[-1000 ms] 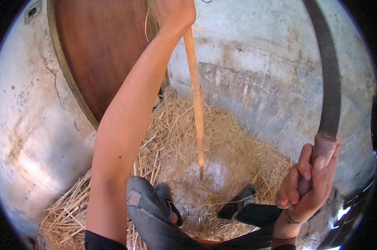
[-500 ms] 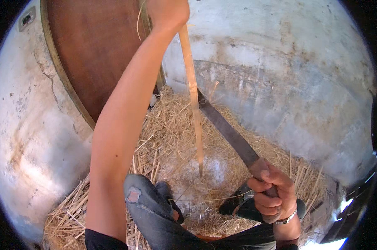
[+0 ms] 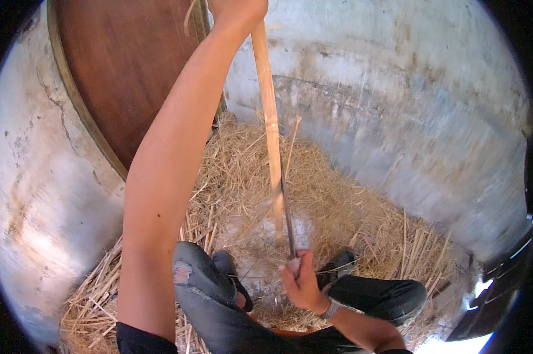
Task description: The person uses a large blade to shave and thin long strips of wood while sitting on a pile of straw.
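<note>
1. A person's left hand (image 3: 238, 9) grips the top of a long pale cane (image 3: 270, 130) at the upper edge of the head view. The fingers wrap around the stalk, though the frame cuts most of them off.
2. The cane stands nearly upright, its lower end resting in the straw (image 3: 343, 194) between the person's knees.
3. The right hand (image 3: 302, 283) is closed in a fist on the handle of a long knife (image 3: 286, 212). The blade runs up just beside the cane's right side; whether it touches or bites the stalk cannot be told, as the blade shows edge-on and thin.
4. A dark wooden door (image 3: 125, 71) stands close on the left and a stained plaster wall (image 3: 396, 118) curves close behind, hemming the corner in.
5. Open room lies mainly to the right, over the straw.
6. Dark trousers (image 3: 219, 301) and a shoe (image 3: 340, 262) hide the floor at the lower edge.
</note>
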Demonstrator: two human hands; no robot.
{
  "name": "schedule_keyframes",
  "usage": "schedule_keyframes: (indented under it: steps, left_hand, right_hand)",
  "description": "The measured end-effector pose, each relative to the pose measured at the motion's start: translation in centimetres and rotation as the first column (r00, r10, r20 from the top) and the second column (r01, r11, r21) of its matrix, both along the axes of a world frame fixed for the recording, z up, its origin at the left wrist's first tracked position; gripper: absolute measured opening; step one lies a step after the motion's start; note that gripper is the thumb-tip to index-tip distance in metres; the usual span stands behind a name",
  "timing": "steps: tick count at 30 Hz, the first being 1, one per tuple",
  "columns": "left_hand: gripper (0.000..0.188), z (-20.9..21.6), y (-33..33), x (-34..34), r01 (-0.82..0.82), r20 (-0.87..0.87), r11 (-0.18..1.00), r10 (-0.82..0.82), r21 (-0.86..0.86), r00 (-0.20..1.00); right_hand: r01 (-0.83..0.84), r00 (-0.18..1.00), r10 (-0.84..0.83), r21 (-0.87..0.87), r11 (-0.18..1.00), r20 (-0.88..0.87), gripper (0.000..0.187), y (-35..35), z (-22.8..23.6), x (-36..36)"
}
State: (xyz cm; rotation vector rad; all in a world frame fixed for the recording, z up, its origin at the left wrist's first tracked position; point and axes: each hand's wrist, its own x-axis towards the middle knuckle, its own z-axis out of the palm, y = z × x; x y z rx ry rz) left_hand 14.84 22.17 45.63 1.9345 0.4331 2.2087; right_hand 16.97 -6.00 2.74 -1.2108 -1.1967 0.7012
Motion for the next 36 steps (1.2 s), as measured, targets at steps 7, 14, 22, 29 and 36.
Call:
schedule_keyframes:
  steps: [7, 14, 22, 29, 36]
  left_hand:
    - [0.045, 0.4, -0.7, 0.2, -0.132, 0.029, 0.979, 0.129, 0.154, 0.991]
    - [0.045, 0.5, 0.2, 1.1, -0.235, 0.092, 0.928, 0.217, 0.290, 0.972]
    - [0.044, 0.5, 0.2, 0.5, -0.255, 0.073, 0.944, 0.245, 0.209, 0.967]
    - [0.044, 0.4, 0.8, -0.3, -0.305, 0.121, 0.919, 0.283, 0.248, 0.951]
    - [0.044, 0.0, -0.2, 1.4, -0.234, 0.063, 0.948, 0.226, 0.213, 0.972]
  right_hand:
    - [-0.539, -0.171, 0.156, 0.224, 0.812, -0.973, 0.028, -1.6, 13.4, 3.7]
    - [-0.155, 0.944, 0.080, -0.214, 0.964, -0.320, 0.027, 1.5, 14.7, 0.6]
    - [0.045, 0.998, -0.060, -0.327, 0.944, -0.034, 0.024, 1.5, -5.8, 0.2]
    - [-0.663, -0.126, 0.065, 0.133, 0.737, -0.990, 0.044, -0.4, 6.3, 4.1]
    - [0.211, 0.974, -0.184, -0.225, 0.951, 0.136, 0.037, 2.7, -2.7, -1.3]
